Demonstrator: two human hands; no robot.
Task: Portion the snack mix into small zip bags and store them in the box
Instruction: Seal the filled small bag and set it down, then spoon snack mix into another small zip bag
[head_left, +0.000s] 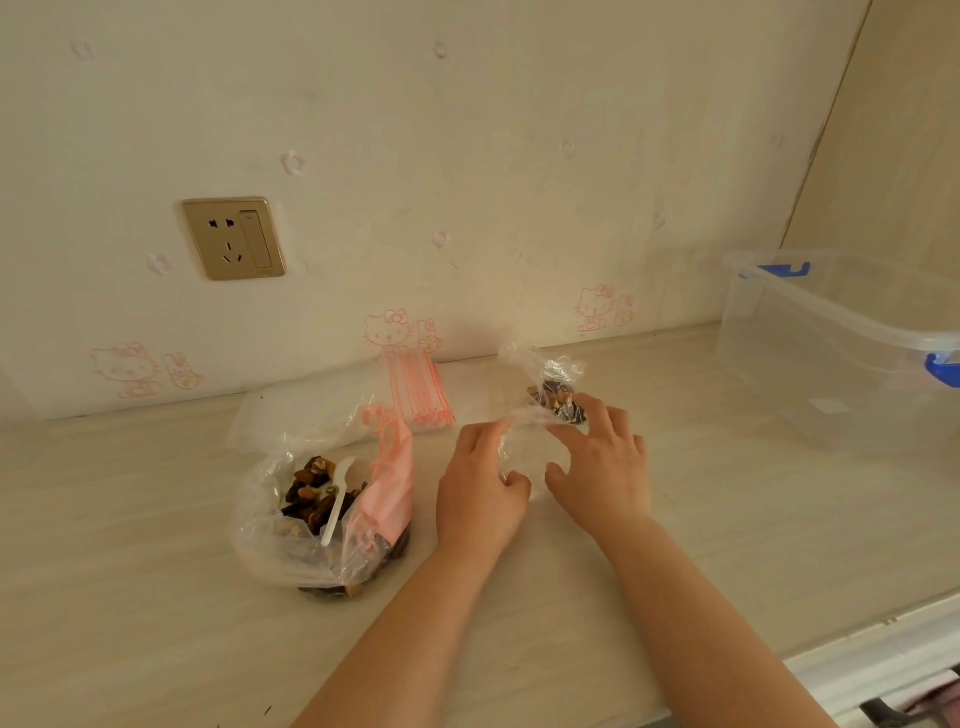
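- one small zip bag (540, 415) in play, lying on the counter (156, 597) in the middle, between both hands; snack portion sits bunched at its far end, near end looks flat and empty-ish
- left hand (480, 483) grips the bag's left edge, fingers curled, thumb tucked in toward the plastic
- right hand (602, 462) rests on the bag's right side, fingers spread and fairly straight, tips touching the mix end; whether it pinches the film i cannot tell
- handling guess: light, floppy, thin slick plastic, no stiffness; contents loose and lumpy, will shift if tipped. best taken by the top strip at both corners, mouth kept up until sealed
- one big snack mix bag (317, 514) near left, open, soft and saggy, pink printed panel on its right side; one white plastic spoon (337, 499) standing in it
- one stack of spare zip bags (418, 389), red-lined, far centre by the wall; count not readable
- one clear box (841, 353) far right, blue latches, lid off, looks empty, well apart from the hands
- filled bags stored so far: none visible in box
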